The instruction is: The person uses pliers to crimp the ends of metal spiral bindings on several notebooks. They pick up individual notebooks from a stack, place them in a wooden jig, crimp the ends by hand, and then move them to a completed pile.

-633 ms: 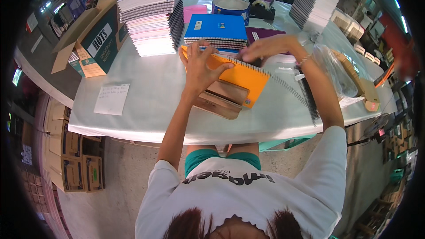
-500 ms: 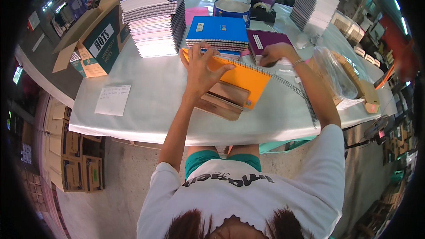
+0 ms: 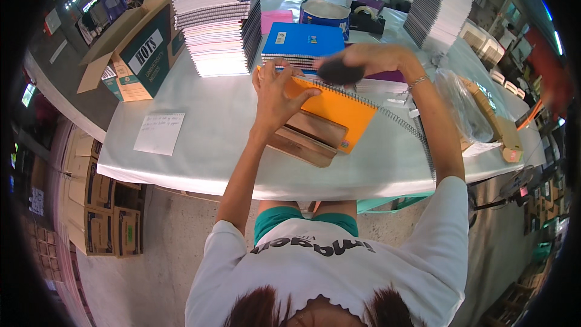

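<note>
An orange notebook (image 3: 354,115) leans in a slotted wooden stand (image 3: 301,146), its punched edge up. My left hand (image 3: 276,98) grips its upper left corner, fingers behind and thumb across the front. Along the top edge runs a metal spiral coil (image 3: 404,128), whose long loose end trails right and down toward the table's front edge. Above the notebook's edge my right hand (image 3: 376,57) holds a dark, rounded object (image 3: 341,72) against or just over the coil. Motion blurs that object, so its kind is unclear.
Blue spiral notebooks (image 3: 308,39) are piled just behind. Tall notebook stacks rise at the back left (image 3: 215,39) and back right (image 3: 439,9). Also on the table are a carton (image 3: 145,54), a handwritten sheet (image 3: 160,134), a tape dispenser (image 3: 367,19) and a plastic-lined box (image 3: 478,112).
My right hand has swept left along the coil with the dark object, from the notebook's right part toward its middle. My left hand keeps its hold. The view has shifted slightly.
</note>
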### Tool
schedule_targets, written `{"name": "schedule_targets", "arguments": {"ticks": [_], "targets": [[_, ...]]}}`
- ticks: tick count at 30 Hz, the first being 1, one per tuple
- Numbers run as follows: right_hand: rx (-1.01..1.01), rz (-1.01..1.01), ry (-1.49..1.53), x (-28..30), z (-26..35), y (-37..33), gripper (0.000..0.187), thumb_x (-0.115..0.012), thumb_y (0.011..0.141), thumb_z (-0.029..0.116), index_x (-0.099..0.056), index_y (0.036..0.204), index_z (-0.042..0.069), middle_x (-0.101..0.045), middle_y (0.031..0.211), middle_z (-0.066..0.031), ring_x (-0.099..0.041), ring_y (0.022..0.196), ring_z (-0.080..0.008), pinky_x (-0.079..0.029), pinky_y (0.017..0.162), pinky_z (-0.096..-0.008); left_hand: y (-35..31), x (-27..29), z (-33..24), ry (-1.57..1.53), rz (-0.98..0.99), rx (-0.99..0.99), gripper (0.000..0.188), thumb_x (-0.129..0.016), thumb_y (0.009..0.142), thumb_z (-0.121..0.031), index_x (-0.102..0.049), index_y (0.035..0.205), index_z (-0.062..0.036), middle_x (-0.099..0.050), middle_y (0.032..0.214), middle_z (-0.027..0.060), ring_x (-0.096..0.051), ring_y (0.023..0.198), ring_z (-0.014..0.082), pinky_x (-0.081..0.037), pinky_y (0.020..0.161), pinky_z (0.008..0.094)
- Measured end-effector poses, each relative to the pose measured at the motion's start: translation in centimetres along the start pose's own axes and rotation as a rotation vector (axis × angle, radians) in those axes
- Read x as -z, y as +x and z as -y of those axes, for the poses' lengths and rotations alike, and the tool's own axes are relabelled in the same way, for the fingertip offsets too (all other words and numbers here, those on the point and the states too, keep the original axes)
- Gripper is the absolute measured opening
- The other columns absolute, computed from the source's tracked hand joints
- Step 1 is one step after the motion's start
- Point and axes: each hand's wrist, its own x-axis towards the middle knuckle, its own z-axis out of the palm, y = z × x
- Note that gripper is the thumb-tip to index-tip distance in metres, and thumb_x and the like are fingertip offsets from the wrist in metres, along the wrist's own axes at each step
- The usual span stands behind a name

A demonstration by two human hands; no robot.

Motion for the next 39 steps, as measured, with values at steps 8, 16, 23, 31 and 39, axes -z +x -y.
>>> {"name": "schedule_targets", "arguments": {"ticks": [8,16,23,31,39], "targets": [[-0.52,0.015,-0.655,3.1,-5.1,2.5,0.068,-0.06,0.085,0.057,-0.057,0.133,0.01,-0.057,0.132,-0.0101,-0.061,0.107,-0.0269,-0.055,0.078,-0.0372,-0.1,-0.3,0.9,-0.076,-0.109,0.014,0.052,-0.084,0.071,-0.038,-0.062,0.11,-0.0125,-0.039,0.128,0.0162,-0.035,0.128,0.0307,-0.032,0.105,0.0511],[-0.81,0.158,-1.276,1.0,-7.8,6.7,0.069,-0.059,0.087,0.055,-0.054,0.134,0.005,-0.061,0.121,-0.012,-0.06,0.112,-0.0273,-0.057,0.081,-0.0359,0.2,0.0,1.9,-0.415,0.033,0.232,0.056,-0.082,0.074,-0.038,-0.055,0.114,-0.0092,-0.043,0.123,0.0136,-0.044,0.12,0.028,-0.041,0.1,0.0406],[-0.085,0.099,0.18,2.0,-1.4,3.1,0.065,-0.06,0.087,0.053,-0.054,0.134,0.008,-0.059,0.126,-0.0095,-0.06,0.112,-0.0255,-0.054,0.089,-0.0343,-0.6,0.4,3.5,-0.485,0.009,0.235,0.059,-0.082,0.077,-0.033,-0.049,0.118,-0.0079,-0.046,0.118,0.0098,-0.048,0.114,0.0221,-0.042,0.099,0.038],[-0.666,0.068,-0.843,1.4,-4.6,4.8,0.073,-0.068,0.083,0.052,-0.052,0.135,0.004,-0.056,0.132,-0.0145,-0.06,0.109,-0.026,-0.051,0.092,-0.0319,-0.5,0.6,4.0,-0.578,0.022,0.25,0.064,-0.08,0.08,-0.028,-0.042,0.127,-0.0071,-0.055,0.114,0.0084,-0.054,0.109,0.0206,-0.043,0.099,0.0351],[-0.183,0.351,-0.614,1.9,-1.8,6.4,0.068,-0.061,0.087,0.056,-0.053,0.135,0.008,-0.061,0.123,-0.0117,-0.06,0.102,-0.0215,-0.049,0.093,-0.0301,0.1,0.5,4.2,-0.91,0.063,0.362,0.067,-0.076,0.082,-0.016,-0.036,0.135,-0.0077,-0.058,0.115,0.0104,-0.054,0.113,0.0198,-0.045,0.1,0.0334]]}}
